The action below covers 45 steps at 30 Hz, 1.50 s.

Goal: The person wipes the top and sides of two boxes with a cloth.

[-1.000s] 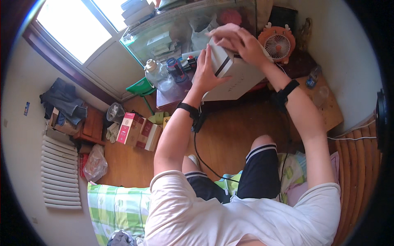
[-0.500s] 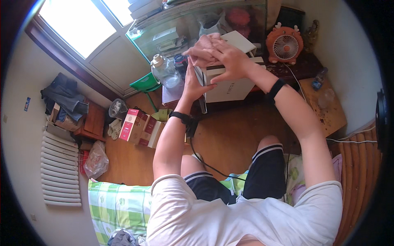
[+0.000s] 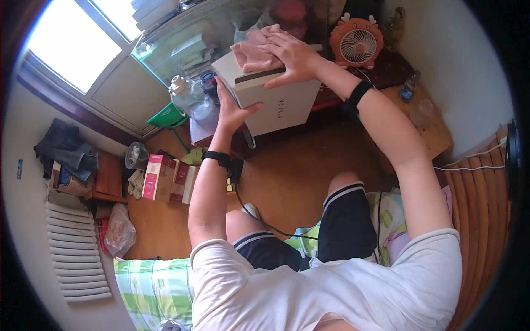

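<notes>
My left hand (image 3: 234,110) grips the left side of a white box (image 3: 287,107), its thumb lying on the front face. The box has small dark lettering on the front and a dark strip along the upper edge. A crumpled pink cloth (image 3: 256,51) lies on top of the box. Over the cloth's right part is my right hand (image 3: 295,59), fingers pressed onto it and thumb reaching down to the box's upper front edge. Black straps circle both wrists. The box's underside and far side are hidden.
Left of the box stand a clear jug (image 3: 190,98) and a dark blue bottle (image 3: 208,83). Behind is a glass tank (image 3: 193,38). An orange fan (image 3: 359,45) and a small bottle (image 3: 409,87) are at the right. Cartons (image 3: 167,179) sit on the floor; a cable hangs from my left wrist.
The whole view has shifted, so the scene sits further left and higher. A white box panel, earlier showing right of the cloth, now shows at its left. Both hands stay on cloth and box.
</notes>
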Each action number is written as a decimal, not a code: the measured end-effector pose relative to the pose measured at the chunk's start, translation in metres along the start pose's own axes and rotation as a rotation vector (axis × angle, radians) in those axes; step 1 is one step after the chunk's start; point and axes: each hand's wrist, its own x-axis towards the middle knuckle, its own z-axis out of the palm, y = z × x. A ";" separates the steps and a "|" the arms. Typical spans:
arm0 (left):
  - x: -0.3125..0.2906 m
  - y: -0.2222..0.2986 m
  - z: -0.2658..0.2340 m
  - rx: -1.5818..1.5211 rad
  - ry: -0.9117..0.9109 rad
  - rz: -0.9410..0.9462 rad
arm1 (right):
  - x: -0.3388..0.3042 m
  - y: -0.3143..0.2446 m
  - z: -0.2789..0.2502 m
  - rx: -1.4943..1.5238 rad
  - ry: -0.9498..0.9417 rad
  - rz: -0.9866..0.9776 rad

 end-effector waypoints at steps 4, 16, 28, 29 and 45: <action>0.000 -0.011 0.001 -0.102 -0.010 -0.002 | -0.005 0.015 -0.004 0.142 0.040 0.023; 0.006 -0.027 0.004 -0.185 0.012 -0.029 | -0.031 0.060 0.032 1.277 0.154 0.400; 0.012 -0.031 0.009 -0.512 0.097 -0.161 | -0.029 0.061 0.057 1.139 0.350 0.238; 0.013 -0.032 0.007 -0.508 0.097 -0.162 | -0.030 0.060 0.059 1.118 0.338 0.223; 0.016 -0.021 0.019 -0.874 0.074 -0.439 | 0.002 0.086 0.106 0.636 0.982 1.073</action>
